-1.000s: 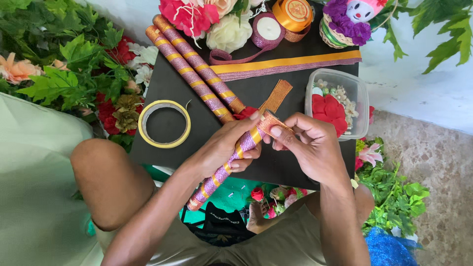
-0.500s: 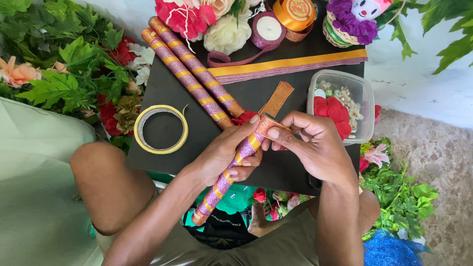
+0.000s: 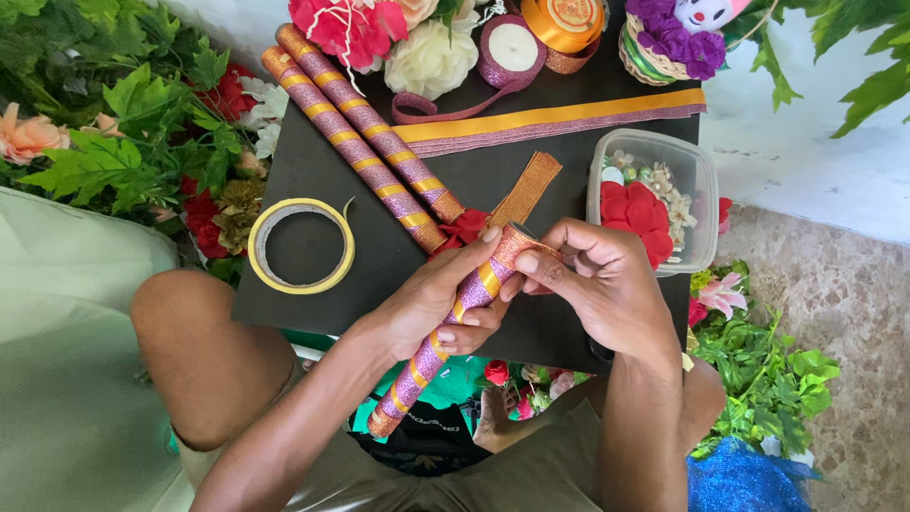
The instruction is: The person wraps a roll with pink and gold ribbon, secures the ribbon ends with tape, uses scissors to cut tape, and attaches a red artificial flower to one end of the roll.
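Glittery ribbon could wrinkle: my left hand (image 3: pixel 431 303) grips the stick (image 3: pixel 445 332), my right hand (image 3: pixel 607 284) pinches its tip at 12 o'clock.

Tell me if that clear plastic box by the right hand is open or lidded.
Open: the plastic box shows no lid, with red and pale flowers lying exposed inside.

The stick (image 3: pixel 445 327) is wrapped in glittery pink-purple with gold bands, as are the two sticks (image 3: pixel 365 142) on the black board (image 3: pixel 531 190). The tape ring (image 3: pixel 301 246) is pale yellow, and the ribbon strips (image 3: pixel 559 123) are gold and pink. The plastic box (image 3: pixel 697 190) is clear, holding a red flower (image 3: pixel 630 209).
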